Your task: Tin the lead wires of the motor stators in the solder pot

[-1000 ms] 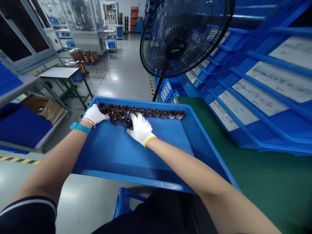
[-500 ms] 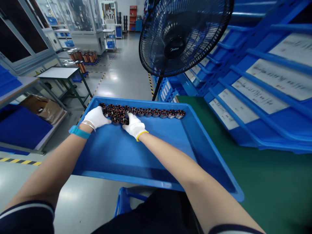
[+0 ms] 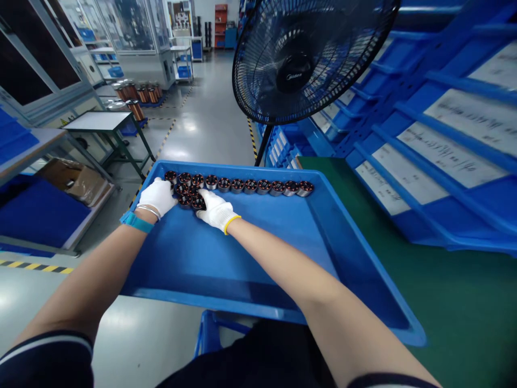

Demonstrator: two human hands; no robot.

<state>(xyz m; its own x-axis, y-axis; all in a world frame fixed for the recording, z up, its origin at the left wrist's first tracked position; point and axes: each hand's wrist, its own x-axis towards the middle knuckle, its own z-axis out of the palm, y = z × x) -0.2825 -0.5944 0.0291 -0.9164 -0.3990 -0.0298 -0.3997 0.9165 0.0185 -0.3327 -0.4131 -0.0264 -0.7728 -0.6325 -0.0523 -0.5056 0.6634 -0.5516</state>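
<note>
A large blue plastic tray [image 3: 194, 253] lies before me. Along its far wall runs a row of small round motor stators [image 3: 250, 186] with copper windings and dark tops. A tight cluster of several more stators [image 3: 184, 200] sits in front of the row's left end. My left hand [image 3: 156, 197], in a white knit glove, presses the cluster's left side, its fingers partly hidden behind the parts. From the right, my gloved right hand [image 3: 215, 209] curls its fingers and thumb around the cluster's near-right stators. The stators stand upright, held between both hands.
A black standing fan [image 3: 294, 74] rises behind the tray. To the right are a green tabletop [image 3: 456, 291] and a blue rack of bins with paper labels [image 3: 407, 164]. A blue stool [image 3: 210, 331] stands below the tray's near edge. At left is a cardboard box [image 3: 78, 186].
The clustered stators and my right hand have shifted left, closer to my left hand. A gap has opened between the cluster and the back row. The view has turned slightly.
</note>
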